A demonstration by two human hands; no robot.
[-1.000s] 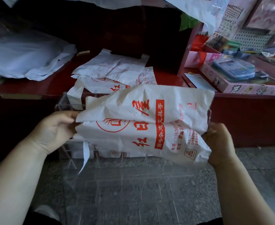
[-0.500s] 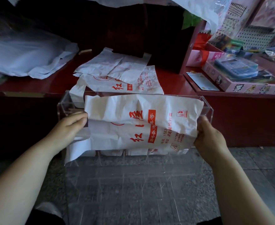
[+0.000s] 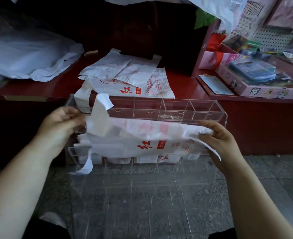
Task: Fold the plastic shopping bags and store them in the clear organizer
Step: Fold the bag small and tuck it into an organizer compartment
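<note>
Left hand [image 3: 61, 125] and right hand [image 3: 223, 140] are each pinching one end of a white, red-printed shopping bag [image 3: 142, 135], fingers curled on the plastic, and are holding it stretched lengthwise over the clear organizer [image 3: 202, 109]. Folded bags [image 3: 118, 159] are sitting in its near row. Behind, flat bags [image 3: 125, 75] are lying on a glossy red counter [image 3: 185, 87]. Speckled grey stone floor [image 3: 271, 169] is showing below, and a pink box [image 3: 263, 88] is resting on the shelf at right.

A white folded bag [image 3: 142, 135] with red print stretches sideways above the clear organizer [image 3: 202, 109], its handles flopping at the left end. The organizer's near row of compartments holds small bundles [image 3: 118, 159]. Behind it, flat bags [image 3: 125, 75] lie stacked at the red counter's [image 3: 185, 83] front edge.
</note>
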